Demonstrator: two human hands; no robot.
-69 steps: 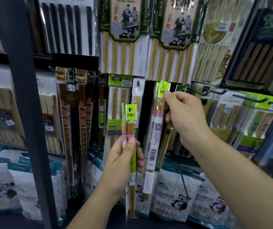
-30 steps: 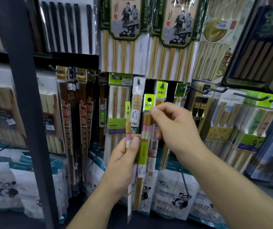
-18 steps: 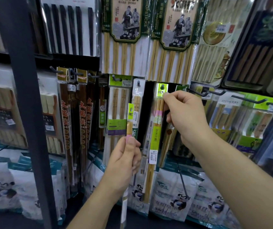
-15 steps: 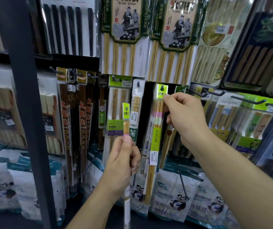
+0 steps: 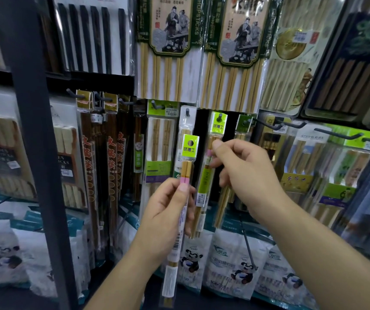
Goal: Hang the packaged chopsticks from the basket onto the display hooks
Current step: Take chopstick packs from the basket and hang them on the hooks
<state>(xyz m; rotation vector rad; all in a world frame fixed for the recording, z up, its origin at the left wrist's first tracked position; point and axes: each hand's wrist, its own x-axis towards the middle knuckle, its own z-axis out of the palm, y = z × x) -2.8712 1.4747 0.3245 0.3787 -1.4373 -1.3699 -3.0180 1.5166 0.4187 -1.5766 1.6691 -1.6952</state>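
Lower now, the right hand [image 5: 246, 175] sits beside the hung pack [image 5: 219, 128] on its hook [image 5: 219, 117]; whether it pinches it, I cannot tell. The left hand [image 5: 168, 215] grips another chopstick pack [image 5: 190, 146] upright before crowded display packs [image 5: 168, 74], right of a dark post [image 5: 36, 130].

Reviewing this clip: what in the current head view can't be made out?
- Basket: outside the head view.
- Right hand grip: its fingers cover the contact with the hung pack, so pinching or merely touching is unclear.
- Held pack, in the left hand: label print too small, blurred.
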